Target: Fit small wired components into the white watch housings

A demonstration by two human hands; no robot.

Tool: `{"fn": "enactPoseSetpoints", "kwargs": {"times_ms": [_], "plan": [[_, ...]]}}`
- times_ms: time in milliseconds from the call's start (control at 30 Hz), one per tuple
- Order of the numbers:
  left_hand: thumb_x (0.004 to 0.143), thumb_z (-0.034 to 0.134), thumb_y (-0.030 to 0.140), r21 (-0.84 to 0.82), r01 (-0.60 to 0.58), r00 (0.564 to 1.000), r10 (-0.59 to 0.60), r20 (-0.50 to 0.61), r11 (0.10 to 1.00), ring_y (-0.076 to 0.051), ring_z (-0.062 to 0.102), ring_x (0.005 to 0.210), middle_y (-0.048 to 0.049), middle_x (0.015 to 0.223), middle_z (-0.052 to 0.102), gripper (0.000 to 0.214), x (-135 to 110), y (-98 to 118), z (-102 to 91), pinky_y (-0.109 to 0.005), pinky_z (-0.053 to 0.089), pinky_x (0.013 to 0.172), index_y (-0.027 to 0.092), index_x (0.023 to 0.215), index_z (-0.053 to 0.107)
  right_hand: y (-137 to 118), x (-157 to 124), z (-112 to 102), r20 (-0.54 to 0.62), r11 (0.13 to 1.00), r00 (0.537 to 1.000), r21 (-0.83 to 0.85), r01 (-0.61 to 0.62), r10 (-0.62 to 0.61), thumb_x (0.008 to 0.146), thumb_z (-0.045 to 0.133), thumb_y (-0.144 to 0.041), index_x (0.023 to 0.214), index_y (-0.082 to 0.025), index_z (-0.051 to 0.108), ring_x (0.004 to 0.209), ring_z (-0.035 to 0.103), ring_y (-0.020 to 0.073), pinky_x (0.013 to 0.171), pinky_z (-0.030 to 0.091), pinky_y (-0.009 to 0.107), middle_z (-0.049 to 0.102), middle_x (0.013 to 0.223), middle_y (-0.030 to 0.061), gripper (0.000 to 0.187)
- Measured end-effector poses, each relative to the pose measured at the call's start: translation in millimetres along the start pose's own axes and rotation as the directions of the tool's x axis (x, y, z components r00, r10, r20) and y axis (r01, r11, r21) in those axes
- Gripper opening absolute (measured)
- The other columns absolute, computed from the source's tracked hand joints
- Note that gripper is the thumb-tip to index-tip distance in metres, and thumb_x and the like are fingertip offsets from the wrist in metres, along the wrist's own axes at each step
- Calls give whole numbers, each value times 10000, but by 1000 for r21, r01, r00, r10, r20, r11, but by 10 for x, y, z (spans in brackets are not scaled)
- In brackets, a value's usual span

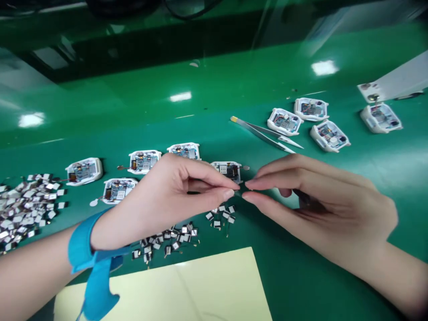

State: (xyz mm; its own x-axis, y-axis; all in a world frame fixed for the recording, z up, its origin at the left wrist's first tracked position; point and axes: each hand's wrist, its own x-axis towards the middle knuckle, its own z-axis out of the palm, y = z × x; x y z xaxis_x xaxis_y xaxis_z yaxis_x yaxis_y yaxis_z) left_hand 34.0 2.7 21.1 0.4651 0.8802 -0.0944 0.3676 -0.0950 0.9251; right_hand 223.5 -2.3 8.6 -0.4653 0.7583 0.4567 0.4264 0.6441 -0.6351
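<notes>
Thumb and index finger of my left hand (174,196) are pinched together; whatever lies between them is too small to make out. Facing it, my right hand (321,209) holds its thumb and index fingertips almost together, with a tiny speck between them that I cannot name. Just behind the fingertips sits an open white watch case (229,170) with a circuit board inside, partly covered by my left hand. Below the hands lie a few small silver-and-black parts with short leads (218,223) and a larger group of the same kind (175,240).
Several open watch cases stand left (85,171) and right (329,136). Metal tweezers (264,133) lie behind my right hand. A heap of small silver parts (28,205) is at far left, yellow paper (187,290) in front. My left wrist wears a blue strap (82,243).
</notes>
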Motion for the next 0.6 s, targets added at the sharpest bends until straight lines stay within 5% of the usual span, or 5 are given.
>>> {"fn": "enactPoseSetpoints", "kwargs": {"times_ms": [167,300,400,600], "plan": [[711,606,119,-131,64,996,-55,69,989,-55,617,611,55,724,671,138,-16,-3,-4,-79,496,519,201,806,660,-31,3,-31,17,998,998,33,-62,62,692,632,-104,762,-133,604,702,558,38,616,478,108,591,726,4,81],[683,630,116,133,-116,993,119,-19,984,-45,570,554,39,686,638,95,-52,52,4,-101,455,472,179,749,658,-58,5,-32,47,999,997,4,-54,53,705,608,-76,748,-128,579,695,553,45,632,478,134,576,713,9,74],[689,628,118,391,-242,953,293,-76,888,-34,541,533,35,718,637,89,-68,59,21,-125,432,480,181,745,656,-1,10,-25,60,999,998,-35,-27,29,725,600,-112,768,-146,565,739,558,64,666,481,169,586,751,12,65],[774,556,170,574,-312,924,383,-3,757,-73,594,737,14,830,651,100,-12,-94,45,-153,466,658,188,827,640,256,18,42,185,984,976,-156,-86,115,639,678,-372,1149,-187,458,855,544,149,738,485,276,575,1058,21,585]]}}
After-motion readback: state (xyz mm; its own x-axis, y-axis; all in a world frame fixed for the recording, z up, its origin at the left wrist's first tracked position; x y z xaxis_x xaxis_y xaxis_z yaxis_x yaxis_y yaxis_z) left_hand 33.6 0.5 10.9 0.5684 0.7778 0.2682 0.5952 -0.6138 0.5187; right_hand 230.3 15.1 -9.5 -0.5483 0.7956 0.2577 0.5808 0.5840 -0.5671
